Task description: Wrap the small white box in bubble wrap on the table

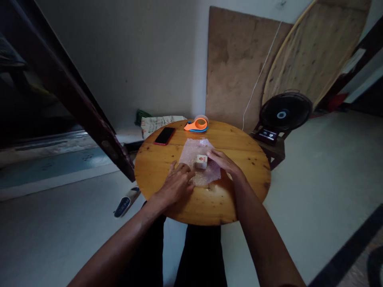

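Note:
A small white box [201,162] with red print on top sits on a sheet of pinkish bubble wrap [191,149], spread over the round wooden table. My left hand [178,178] rests on the lower left edge of the wrap, fingers apart and just left of the box. Beside the box's upper right corner, my right hand [222,159] reaches in with its fingers stretched over the wrap. Its fingertips are close to the box; whether they touch it I cannot tell. Neither hand grips anything that I can see.
An orange and blue tape dispenser [197,124] stands at the far edge of the wooden table [248,171]. Left of it lies a phone [164,136] with a red edge. A black fan [284,113] is beyond the table at right, and boards [239,63] lean on the wall.

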Tool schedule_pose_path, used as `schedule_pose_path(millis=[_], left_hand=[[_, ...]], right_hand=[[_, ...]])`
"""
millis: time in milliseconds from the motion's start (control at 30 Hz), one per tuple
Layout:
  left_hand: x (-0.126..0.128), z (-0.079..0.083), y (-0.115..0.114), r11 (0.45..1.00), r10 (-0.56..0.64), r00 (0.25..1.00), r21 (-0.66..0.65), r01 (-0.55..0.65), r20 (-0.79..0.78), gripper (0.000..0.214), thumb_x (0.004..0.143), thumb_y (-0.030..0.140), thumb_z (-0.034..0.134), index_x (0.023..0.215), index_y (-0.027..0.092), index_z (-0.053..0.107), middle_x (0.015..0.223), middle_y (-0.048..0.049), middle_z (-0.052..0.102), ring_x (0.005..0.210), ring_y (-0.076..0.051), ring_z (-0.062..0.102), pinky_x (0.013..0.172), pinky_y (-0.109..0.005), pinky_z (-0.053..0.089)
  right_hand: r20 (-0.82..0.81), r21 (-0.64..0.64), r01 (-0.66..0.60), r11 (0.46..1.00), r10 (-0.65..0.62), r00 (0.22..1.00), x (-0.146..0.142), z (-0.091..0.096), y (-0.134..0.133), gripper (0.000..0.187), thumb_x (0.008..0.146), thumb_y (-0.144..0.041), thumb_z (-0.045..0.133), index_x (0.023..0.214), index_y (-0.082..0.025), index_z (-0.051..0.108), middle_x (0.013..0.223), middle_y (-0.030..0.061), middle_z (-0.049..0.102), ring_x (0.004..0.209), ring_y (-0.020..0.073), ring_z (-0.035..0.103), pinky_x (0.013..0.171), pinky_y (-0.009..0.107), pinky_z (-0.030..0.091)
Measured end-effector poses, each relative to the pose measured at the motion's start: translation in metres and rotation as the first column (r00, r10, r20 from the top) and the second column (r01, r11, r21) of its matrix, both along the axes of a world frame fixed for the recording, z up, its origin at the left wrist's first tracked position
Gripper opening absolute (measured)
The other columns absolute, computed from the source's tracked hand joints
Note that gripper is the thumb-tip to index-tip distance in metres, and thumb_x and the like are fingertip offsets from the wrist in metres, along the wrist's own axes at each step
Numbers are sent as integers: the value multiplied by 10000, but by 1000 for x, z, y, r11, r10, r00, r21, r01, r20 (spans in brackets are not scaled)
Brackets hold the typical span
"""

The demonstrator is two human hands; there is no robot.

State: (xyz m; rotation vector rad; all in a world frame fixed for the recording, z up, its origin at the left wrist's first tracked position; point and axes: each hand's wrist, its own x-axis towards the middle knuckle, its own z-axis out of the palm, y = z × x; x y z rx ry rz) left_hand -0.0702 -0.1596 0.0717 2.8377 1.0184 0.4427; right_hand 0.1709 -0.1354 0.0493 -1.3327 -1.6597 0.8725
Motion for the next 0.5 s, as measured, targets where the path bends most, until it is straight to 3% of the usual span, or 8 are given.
schedule_pose_path(millis=[133, 333, 500], left_hand=[[7, -15, -6, 997, -20, 995, 70, 27, -98, 95, 808, 218, 568, 844, 194, 653, 975, -81, 645, 1044, -252, 537, 1095, -518, 206], [20, -32, -3, 986, -26, 980, 159, 58, -198, 177, 845, 141, 472, 846, 176, 645, 952, -89, 664, 945, -236, 595, 1094, -479, 237], [22, -24, -1, 991, 19, 999, 132, -14, -41, 121, 809, 168, 507, 816, 175, 628, 901, -87, 677, 910, -227, 607, 1049, -417, 314]], right_hand=[[-60, 7, 42, 999, -42, 997, 3, -6, 4, 413, 840, -575, 508, 860, -185, 642, 844, 21, 637, 798, 183, 558, 763, 313, 426], [-121, -10, 62, 998, -62, 991, 4, -12, 8, 447, 803, -613, 538, 867, -186, 651, 804, 29, 648, 832, 202, 574, 761, 311, 444], [-168, -48, 60, 997, -67, 983, 5, -16, 10, 453, 788, -621, 558, 878, -191, 666, 856, 22, 668, 831, 191, 594, 770, 307, 459]])
